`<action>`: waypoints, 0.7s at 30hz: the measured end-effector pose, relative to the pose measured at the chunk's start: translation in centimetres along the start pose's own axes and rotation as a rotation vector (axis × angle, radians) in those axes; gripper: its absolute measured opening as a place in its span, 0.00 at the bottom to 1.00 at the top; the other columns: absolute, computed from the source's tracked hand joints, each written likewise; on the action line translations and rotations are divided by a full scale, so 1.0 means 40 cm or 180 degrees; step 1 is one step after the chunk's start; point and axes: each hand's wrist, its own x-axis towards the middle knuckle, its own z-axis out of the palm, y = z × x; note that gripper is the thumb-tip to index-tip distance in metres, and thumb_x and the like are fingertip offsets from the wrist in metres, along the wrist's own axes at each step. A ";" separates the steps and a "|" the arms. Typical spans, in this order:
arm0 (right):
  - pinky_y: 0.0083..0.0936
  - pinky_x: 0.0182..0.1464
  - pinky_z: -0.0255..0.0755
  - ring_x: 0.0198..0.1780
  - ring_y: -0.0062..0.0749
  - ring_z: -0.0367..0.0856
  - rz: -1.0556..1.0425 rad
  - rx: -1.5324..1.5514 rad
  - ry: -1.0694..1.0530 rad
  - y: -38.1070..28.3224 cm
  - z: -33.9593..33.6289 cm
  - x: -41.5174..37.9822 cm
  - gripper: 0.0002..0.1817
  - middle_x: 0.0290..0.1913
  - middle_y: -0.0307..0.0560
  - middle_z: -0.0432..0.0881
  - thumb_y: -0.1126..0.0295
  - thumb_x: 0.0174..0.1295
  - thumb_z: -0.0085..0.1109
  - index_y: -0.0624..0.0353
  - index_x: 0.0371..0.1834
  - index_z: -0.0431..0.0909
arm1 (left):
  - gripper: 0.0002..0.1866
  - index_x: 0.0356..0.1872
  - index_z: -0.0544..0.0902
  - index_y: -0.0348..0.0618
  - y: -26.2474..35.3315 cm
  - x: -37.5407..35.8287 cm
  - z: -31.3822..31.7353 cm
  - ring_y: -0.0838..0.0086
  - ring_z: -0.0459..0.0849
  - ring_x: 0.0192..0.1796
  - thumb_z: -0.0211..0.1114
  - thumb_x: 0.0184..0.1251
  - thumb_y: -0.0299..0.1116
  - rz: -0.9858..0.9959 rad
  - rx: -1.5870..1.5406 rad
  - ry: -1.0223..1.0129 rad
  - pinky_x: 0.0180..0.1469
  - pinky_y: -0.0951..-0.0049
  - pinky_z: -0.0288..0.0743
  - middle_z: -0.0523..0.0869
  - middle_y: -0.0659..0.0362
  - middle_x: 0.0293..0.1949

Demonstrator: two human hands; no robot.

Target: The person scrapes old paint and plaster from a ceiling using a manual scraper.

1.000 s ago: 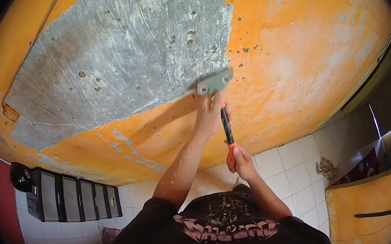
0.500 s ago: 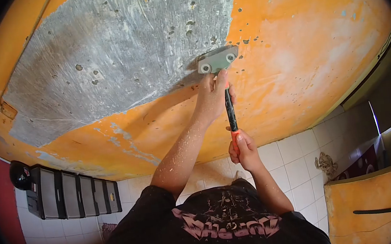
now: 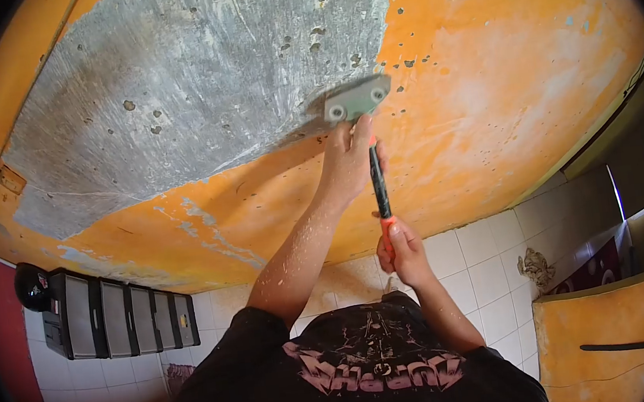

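Note:
A long-handled scraper has a wide metal head with two round bolts, set against the wall where grey surface meets orange paint. My left hand is closed around the upper handle, its fingers reaching the base of the head. Lower down, my right hand grips the orange end of the handle. Pale flakes speckle my left forearm. The large bare grey patch has ragged edges and several small dark pits. Orange paint covers the wall to its right and below.
A black and grey drawer unit stands at the lower left with a black helmet beside it. White tiles cover the floor, with a crumpled cloth on the right. An orange low wall rises at the lower right.
The scraper head has slid slightly down and left relative to the wall and now looks a little blurred. Both hands keep their hold on the handle.

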 end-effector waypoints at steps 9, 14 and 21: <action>0.18 0.18 0.58 0.15 0.17 0.60 -0.0063 0.0133 0.0073 -0.052 0.008 0.019 0.25 0.19 0.35 0.64 0.51 0.81 0.40 0.56 0.69 0.70 | 0.19 0.35 0.71 0.41 0.028 0.033 0.012 0.72 0.79 0.22 0.50 0.82 0.46 0.0200 0.0139 -0.0153 0.27 0.70 0.75 0.77 0.58 0.22; 0.20 0.17 0.59 0.13 0.20 0.60 0.0000 -0.0125 -0.0042 0.020 -0.010 0.006 0.27 0.17 0.38 0.64 0.50 0.81 0.36 0.58 0.69 0.66 | 0.19 0.47 0.75 0.36 -0.040 -0.006 -0.020 0.72 0.79 0.22 0.50 0.82 0.46 -0.0045 -0.0218 -0.0019 0.28 0.71 0.75 0.77 0.59 0.22; 0.20 0.18 0.58 0.13 0.20 0.60 -0.0042 -0.0093 -0.0017 -0.042 0.005 0.024 0.27 0.17 0.38 0.65 0.50 0.81 0.36 0.57 0.70 0.66 | 0.19 0.39 0.71 0.39 0.031 0.026 0.006 0.72 0.79 0.22 0.50 0.82 0.47 0.0215 0.0120 -0.0088 0.28 0.71 0.75 0.77 0.59 0.22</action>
